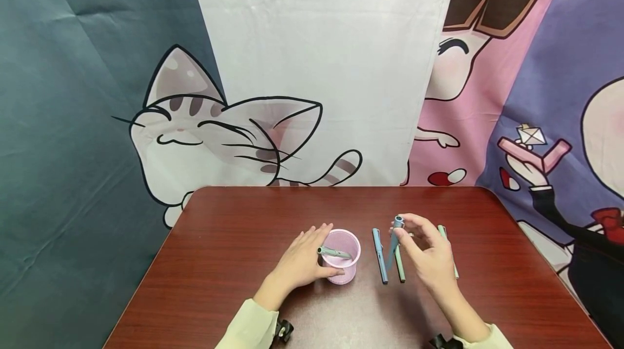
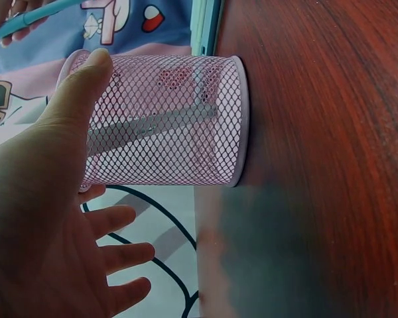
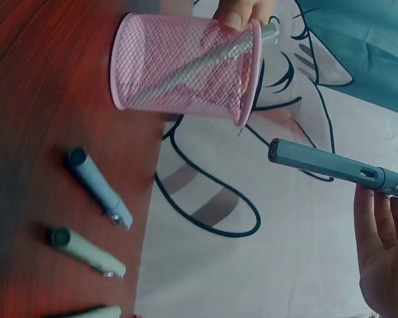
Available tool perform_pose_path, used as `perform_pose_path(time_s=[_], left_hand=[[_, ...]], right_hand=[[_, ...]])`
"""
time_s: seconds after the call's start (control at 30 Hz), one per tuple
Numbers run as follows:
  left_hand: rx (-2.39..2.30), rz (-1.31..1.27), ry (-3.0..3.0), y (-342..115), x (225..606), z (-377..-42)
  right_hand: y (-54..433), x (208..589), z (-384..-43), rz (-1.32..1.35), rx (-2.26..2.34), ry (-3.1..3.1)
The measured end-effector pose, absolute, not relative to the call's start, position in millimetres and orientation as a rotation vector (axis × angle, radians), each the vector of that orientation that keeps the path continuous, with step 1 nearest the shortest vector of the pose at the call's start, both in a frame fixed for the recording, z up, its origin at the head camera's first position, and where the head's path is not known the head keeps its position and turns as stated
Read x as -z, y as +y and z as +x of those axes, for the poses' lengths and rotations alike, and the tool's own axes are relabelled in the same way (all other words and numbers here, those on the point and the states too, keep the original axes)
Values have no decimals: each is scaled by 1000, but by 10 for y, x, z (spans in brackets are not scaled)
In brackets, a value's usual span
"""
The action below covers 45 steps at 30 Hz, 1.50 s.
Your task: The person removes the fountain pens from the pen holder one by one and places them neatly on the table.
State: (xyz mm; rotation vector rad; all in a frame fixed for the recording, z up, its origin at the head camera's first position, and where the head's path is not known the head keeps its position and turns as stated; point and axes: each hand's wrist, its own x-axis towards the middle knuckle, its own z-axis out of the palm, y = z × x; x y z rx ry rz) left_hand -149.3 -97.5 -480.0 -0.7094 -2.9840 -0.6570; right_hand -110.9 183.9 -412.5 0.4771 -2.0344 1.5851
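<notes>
A pink mesh pen cup stands upright on the table, with one grey-green pen leaning inside, its top end past the rim. My left hand holds the cup from its left side, the thumb lying at the rim and several fingers spread out beyond it. To the cup's right, my right hand pinches a blue pen near its upper end, above the table. Below that pen lie another blue pen and a light green pen.
A second light green pen lies further right, partly hidden by my right hand. The brown wooden table ends at a straight back edge. Behind it hangs a cloth backdrop printed with a cartoon cat and figures.
</notes>
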Motion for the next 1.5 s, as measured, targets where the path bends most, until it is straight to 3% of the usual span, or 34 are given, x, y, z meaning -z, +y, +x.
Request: perform_pose_path(time_s=[0.6, 1.5], left_hand=[[659, -711, -2978, -971, 4783, -1491], [647, -720, -2973, -969, 4742, -1475]], right_hand=[[2209, 4150, -1081, 196, -1496, -2147], [2813, 4195, -1118, 18, -1556, -2142]])
